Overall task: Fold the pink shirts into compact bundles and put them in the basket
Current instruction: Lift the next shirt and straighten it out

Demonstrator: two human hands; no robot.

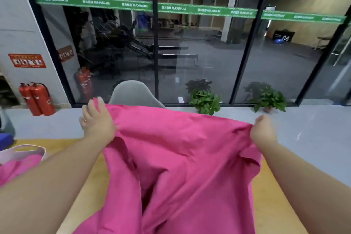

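Yellow counter [275, 205] runs under both forearms. Pink shirt [180, 157] held up above it, stretched between the hands, lower part draping toward the viewer. Basket [24, 151] at far left on counter, pink cloth [13, 169] spilling from it. Left hand [97, 121]: grip on shirt's upper edge, fingers spread. Right hand [263, 129]: grip fisted tight on opposite edge.

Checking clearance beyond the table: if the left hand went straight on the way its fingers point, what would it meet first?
Probably the grey chair, just beyond the left hand gripping the pink shirt; depth is unclear.
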